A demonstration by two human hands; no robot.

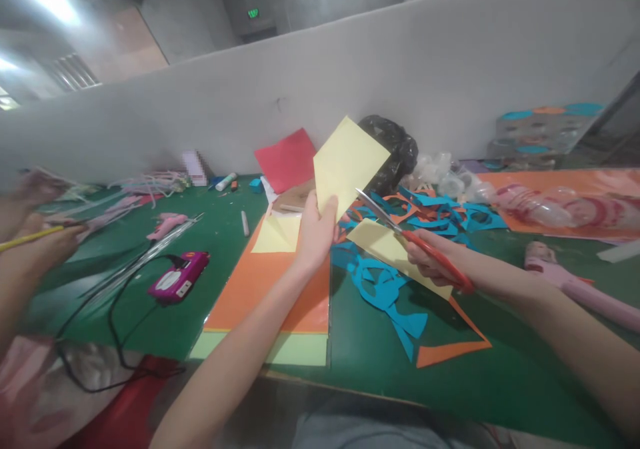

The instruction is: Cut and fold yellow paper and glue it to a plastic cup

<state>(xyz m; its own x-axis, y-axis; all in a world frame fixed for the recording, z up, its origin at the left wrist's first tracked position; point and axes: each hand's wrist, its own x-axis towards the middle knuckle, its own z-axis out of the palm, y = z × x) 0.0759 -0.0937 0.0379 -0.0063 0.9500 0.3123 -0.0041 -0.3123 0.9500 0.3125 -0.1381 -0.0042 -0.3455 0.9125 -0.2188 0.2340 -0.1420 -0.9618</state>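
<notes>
Right hand (444, 242): grip wrapped round red-handled scissors (414, 238), best closed in long strokes.
Left hand (317, 232): grip pinching the yellow sheet (350, 159) near its lower corner, best kept clear.
Yellow sheet: above the worktop (363, 352), between near and far edges.

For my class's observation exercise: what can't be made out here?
All in the head view:
Left hand: some fingers hidden behind the raised yellow sheet.
Scissors: any blade behind that sheet is hidden.
Black bag: partly covered by the sheet; contents hidden by its plastic.
Co-worker's forearm: cut off by the left edge.
Purple box: label print too small.
</notes>
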